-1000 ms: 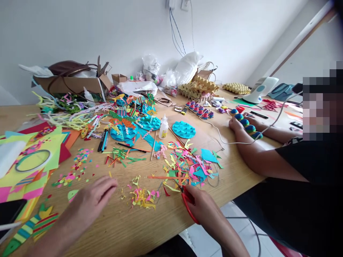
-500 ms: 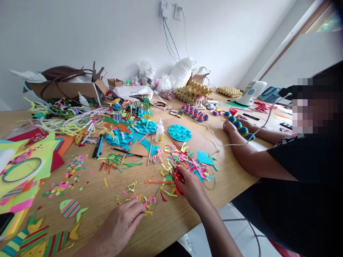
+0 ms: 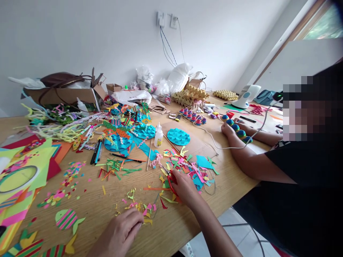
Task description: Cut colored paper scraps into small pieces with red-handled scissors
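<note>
My right hand [image 3: 184, 186] is closed around the red handles of a pair of scissors [image 3: 169, 182]. The blades point away from me, over cut paper scraps [image 3: 184, 160] and close to a pink twisted pipe cleaner [image 3: 156, 161]. My left hand [image 3: 123, 225] rests on the table with its fingers curled together. Its fingertips are hidden, so anything between them cannot be made out. Small yellow and pink paper bits [image 3: 139, 207] lie just beyond it. To its left is a striped paper fish [image 3: 66, 218], with more striped fish at the lower left edge.
A white glue bottle [image 3: 158, 135] stands mid-table beside a blue egg-carton disc [image 3: 178, 137]. Coloured paper sheets [image 3: 40, 160] cover the left side. At right, a co-worker's arm [image 3: 241, 157] reaches over the table, holding painted egg-carton cups [image 3: 235, 127]. A white cable [image 3: 214, 137] crosses there.
The scissors in my right hand have shifted slightly left and forward, their blades now showing more plainly. My left hand stays nearly in place. The view has tilted slightly.
</note>
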The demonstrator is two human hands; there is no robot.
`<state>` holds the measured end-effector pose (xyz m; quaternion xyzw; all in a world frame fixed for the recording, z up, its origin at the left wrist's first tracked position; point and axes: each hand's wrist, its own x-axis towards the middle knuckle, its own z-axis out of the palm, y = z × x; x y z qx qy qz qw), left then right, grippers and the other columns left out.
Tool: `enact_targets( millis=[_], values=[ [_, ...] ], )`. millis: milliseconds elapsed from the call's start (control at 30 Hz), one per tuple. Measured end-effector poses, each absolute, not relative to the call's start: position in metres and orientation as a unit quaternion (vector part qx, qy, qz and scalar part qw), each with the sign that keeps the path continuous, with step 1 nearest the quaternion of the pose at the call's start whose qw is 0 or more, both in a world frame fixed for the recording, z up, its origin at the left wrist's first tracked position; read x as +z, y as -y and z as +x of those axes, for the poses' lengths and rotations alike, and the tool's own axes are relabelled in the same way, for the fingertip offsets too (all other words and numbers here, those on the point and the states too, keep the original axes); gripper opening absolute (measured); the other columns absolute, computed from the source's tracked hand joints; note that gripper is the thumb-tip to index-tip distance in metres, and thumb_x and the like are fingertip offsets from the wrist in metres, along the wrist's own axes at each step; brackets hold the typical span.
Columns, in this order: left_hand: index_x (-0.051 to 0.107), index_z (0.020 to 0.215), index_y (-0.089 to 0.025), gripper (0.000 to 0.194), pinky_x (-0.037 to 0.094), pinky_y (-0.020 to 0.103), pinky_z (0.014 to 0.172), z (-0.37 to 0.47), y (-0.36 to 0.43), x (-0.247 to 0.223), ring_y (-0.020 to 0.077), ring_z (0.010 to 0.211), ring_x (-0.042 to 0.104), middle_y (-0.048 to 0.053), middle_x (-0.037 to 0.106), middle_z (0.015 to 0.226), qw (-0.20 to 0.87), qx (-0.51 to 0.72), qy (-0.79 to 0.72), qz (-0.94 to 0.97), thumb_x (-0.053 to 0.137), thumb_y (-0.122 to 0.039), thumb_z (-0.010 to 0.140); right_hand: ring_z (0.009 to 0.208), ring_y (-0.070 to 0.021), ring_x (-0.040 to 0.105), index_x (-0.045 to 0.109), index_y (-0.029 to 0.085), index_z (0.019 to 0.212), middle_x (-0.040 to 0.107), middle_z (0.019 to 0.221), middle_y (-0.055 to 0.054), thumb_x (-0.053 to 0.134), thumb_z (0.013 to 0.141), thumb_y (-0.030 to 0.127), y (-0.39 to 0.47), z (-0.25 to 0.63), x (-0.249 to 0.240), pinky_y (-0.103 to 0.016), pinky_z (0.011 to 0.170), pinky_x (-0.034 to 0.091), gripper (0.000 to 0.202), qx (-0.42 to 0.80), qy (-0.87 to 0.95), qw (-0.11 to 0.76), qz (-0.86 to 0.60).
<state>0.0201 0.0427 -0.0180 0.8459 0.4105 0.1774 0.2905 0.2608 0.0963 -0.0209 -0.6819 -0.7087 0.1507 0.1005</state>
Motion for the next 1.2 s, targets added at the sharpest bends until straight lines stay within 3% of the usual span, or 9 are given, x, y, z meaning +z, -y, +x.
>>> enact_targets(
  millis=[500,600,767,867,967,1200],
  values=[
    [0.061,0.069,-0.024,0.015,0.047,0.019,0.057,0.024,-0.052,0.007,0.0153,0.062,0.062,-0.001,0.066,0.065,0.354,0.257,-0.463,0.771,0.049,-0.02,0.077,0.053,-0.0101,0.037,0.044,0.019,0.062,0.041,0.055,0.005,0.046,0.072,0.013,-0.088,0.27,0.022,-0.019,0.049,0.023,0.011,0.152,0.701,0.212,-0.663],
    [0.061,0.078,-0.022,0.011,0.048,0.02,0.058,0.035,-0.06,0.017,0.0153,0.064,0.061,0.0,0.064,0.068,0.404,0.269,-0.47,0.737,0.05,-0.023,0.078,0.051,-0.0093,0.036,0.04,0.019,0.06,0.038,0.053,0.006,0.047,0.07,0.013,-0.085,0.266,0.031,-0.019,0.047,0.022,0.014,0.158,0.704,0.222,-0.656],
    [0.059,0.098,-0.02,0.023,0.045,0.021,0.054,0.066,-0.079,0.02,0.0142,0.063,0.056,0.001,0.059,0.078,0.459,0.296,-0.457,0.702,0.053,-0.023,0.077,0.05,-0.0086,0.035,0.038,0.019,0.06,0.041,0.053,0.006,0.048,0.07,0.012,-0.077,0.25,0.043,-0.019,0.046,0.021,0.016,0.184,0.717,0.231,-0.632],
    [0.061,0.076,-0.019,0.007,0.039,0.022,0.053,0.079,-0.089,0.018,0.0139,0.059,0.05,-0.002,0.054,0.065,0.469,0.314,-0.443,0.697,0.055,-0.018,0.073,0.049,-0.0084,0.034,0.038,0.019,0.06,0.04,0.052,0.006,0.048,0.072,0.013,-0.073,0.24,0.046,-0.02,0.046,0.021,0.017,0.213,0.723,0.244,-0.61],
    [0.055,0.057,-0.019,0.013,0.034,0.022,0.052,0.08,-0.093,0.014,0.0133,0.056,0.045,-0.004,0.048,0.056,0.477,0.327,-0.45,0.681,0.054,-0.014,0.07,0.049,-0.0084,0.033,0.038,0.019,0.059,0.037,0.051,0.007,0.049,0.072,0.014,-0.071,0.236,0.045,-0.02,0.046,0.02,0.018,0.236,0.717,0.257,-0.603],
    [0.052,0.065,-0.019,0.014,0.032,0.02,0.046,0.061,-0.082,0.015,0.0107,0.047,0.038,-0.008,0.037,0.051,0.53,0.346,-0.48,0.607,0.05,-0.027,0.075,0.054,-0.0103,0.036,0.043,0.019,0.064,0.042,0.057,0.004,0.049,0.076,0.027,-0.059,0.23,0.031,-0.02,0.049,0.027,0.016,0.321,0.651,0.321,-0.608]
  ],
)
